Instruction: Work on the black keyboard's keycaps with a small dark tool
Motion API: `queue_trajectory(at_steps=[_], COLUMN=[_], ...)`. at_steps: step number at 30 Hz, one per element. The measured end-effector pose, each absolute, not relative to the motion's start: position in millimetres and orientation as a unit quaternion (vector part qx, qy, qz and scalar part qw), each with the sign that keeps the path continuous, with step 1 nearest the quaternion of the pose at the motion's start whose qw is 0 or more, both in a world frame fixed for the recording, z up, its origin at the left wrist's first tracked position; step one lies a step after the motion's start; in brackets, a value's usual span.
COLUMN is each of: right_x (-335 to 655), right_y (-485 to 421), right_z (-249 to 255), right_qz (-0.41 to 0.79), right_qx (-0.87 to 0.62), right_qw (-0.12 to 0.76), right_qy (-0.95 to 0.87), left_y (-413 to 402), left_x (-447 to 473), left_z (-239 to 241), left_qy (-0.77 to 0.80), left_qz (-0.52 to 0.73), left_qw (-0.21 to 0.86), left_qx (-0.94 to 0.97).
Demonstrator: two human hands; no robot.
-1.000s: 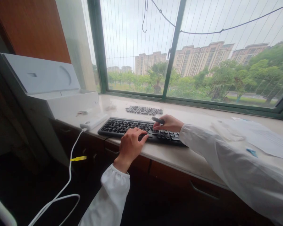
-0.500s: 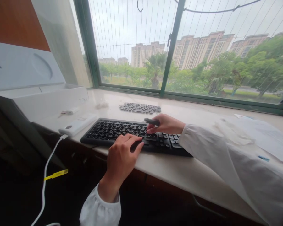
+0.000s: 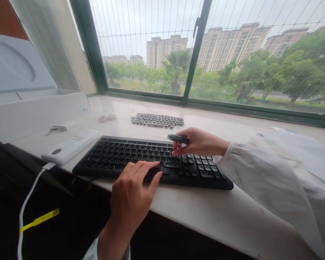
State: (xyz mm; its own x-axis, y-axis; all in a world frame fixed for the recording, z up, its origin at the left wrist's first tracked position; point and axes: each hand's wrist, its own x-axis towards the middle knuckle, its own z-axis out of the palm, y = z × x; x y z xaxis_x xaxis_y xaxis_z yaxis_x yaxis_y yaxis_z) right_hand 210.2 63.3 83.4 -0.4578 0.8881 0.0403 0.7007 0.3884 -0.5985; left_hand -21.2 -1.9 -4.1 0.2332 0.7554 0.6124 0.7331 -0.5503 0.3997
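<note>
A black keyboard (image 3: 119,157) lies along the front of a pale stone windowsill (image 3: 206,202). My left hand (image 3: 132,195) rests at the keyboard's front edge, fingers stretched onto the bottom key row. My right hand (image 3: 199,142) hovers over the keyboard's right part, pinching a small dark tool (image 3: 178,138) with a thin wire tip pointing left. Behind the keyboard sits a neat patch of loose grey keycaps (image 3: 157,120).
A white power bank (image 3: 70,146) with a white cable (image 3: 27,202) lies left of the keyboard. An open white box (image 3: 35,112) stands at far left, a small white item (image 3: 62,126) beside it. Papers (image 3: 308,151) lie at right. Green window frame (image 3: 195,61) behind.
The view has moved closer and to the right, so the keyboard looks larger. Both hands keep about the same places on the keyboard; the right hand still holds the dark tool.
</note>
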Motion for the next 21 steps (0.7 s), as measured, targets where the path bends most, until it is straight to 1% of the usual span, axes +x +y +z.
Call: queue_trajectory(at_steps=[9, 14, 21], right_x=[206.2, 203.3, 205.9], right_y=[61.3, 60.7, 62.7], right_z=[76.6, 68.4, 67.8], right_qz=[0.276, 0.283, 0.262], right_qx=[-0.488, -0.488, -0.48], right_qw=[0.176, 0.141, 0.13], right_qy=[-0.809, -0.813, -0.827], left_y=[-2.0, -1.3, -2.7], left_x=[-21.5, -22.3, -23.9], left_z=[-4.2, -3.1, -0.1], left_qy=[0.475, 0.472, 0.474], left_qz=[0.401, 0.4, 0.395], left_qw=[0.023, 0.032, 0.055], left_qx=[0.783, 0.785, 0.785])
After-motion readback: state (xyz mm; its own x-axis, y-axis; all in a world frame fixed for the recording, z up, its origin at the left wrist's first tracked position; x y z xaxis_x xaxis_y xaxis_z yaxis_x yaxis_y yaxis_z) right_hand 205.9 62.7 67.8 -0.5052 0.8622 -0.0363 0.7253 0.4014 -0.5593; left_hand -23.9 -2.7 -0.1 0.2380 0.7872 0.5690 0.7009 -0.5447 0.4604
